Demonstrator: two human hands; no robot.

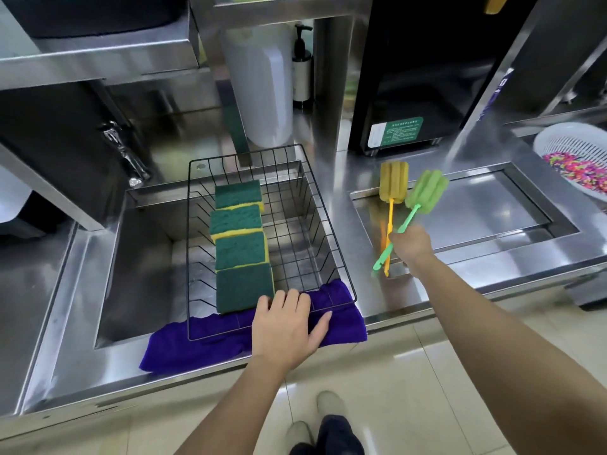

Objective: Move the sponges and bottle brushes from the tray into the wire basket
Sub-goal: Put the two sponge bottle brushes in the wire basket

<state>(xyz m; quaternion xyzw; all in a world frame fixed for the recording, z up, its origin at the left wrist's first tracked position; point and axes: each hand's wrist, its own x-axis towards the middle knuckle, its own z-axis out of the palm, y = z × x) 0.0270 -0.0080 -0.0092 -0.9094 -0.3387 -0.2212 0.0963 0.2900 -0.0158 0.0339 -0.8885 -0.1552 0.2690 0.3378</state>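
Observation:
A black wire basket sits across the left sink, and several green-and-yellow sponges lie in a row along its left half. My left hand rests flat on the basket's near rim, fingers spread. My right hand is closed around the handles of two bottle brushes, lifted over the shallow steel tray on the right. The yellow brush stands upright. The green brush leans to the right. The tray looks bare apart from reflections.
A purple cloth lies under the basket's near edge and hangs over the counter front. A white colander with colourful bits sits far right. A white jug, a pump bottle and a black appliance stand behind.

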